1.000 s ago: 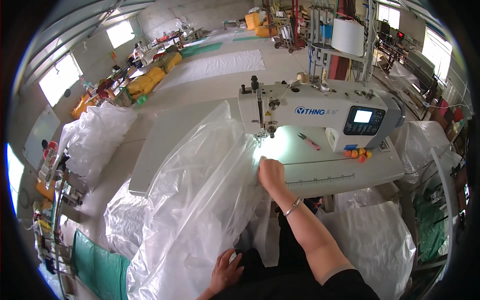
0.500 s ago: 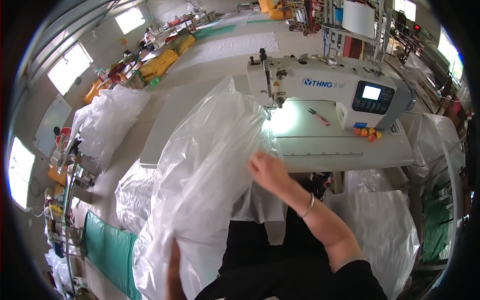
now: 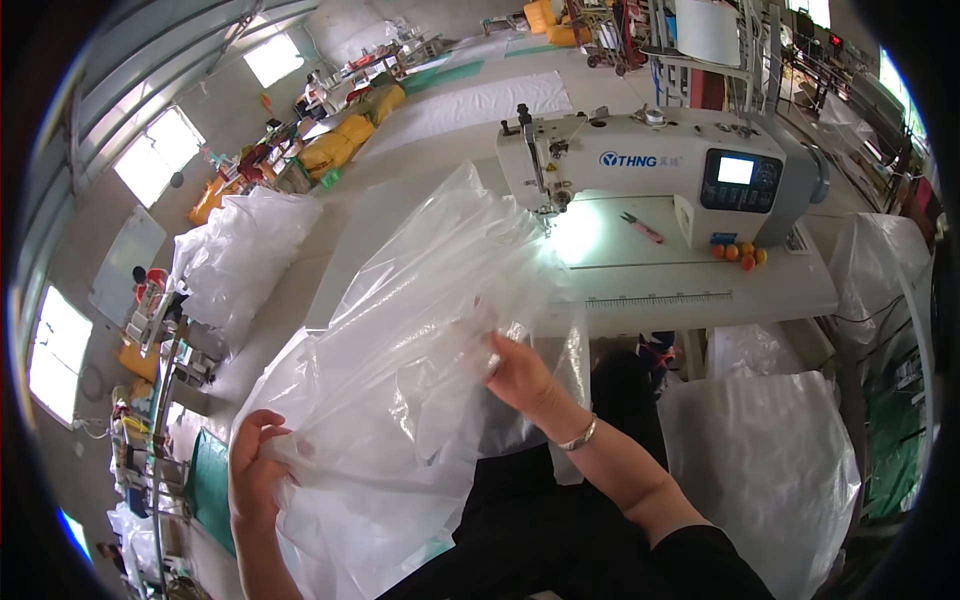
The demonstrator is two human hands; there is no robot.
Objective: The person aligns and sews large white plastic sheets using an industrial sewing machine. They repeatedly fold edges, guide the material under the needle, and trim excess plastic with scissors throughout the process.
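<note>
A large translucent plastic sheet spreads from the needle area of a white sewing machine down over my lap. My left hand grips its left edge, fingers curled round the film. Nearer the machine table, my right hand is closed on the same sheet, its fingertips partly behind the film. A bracelet circles my right wrist. The sheet's far end lies close to the lit presser foot; whether the foot pins it, I cannot tell.
Thread snips and several small orange balls lie on the machine table. More clear plastic hangs at the right. A plastic heap stands left, near green sheeting.
My left hand has come up from behind the sheet to its left edge. The right hand has moved down toward me, and the sheet is spread wider.
</note>
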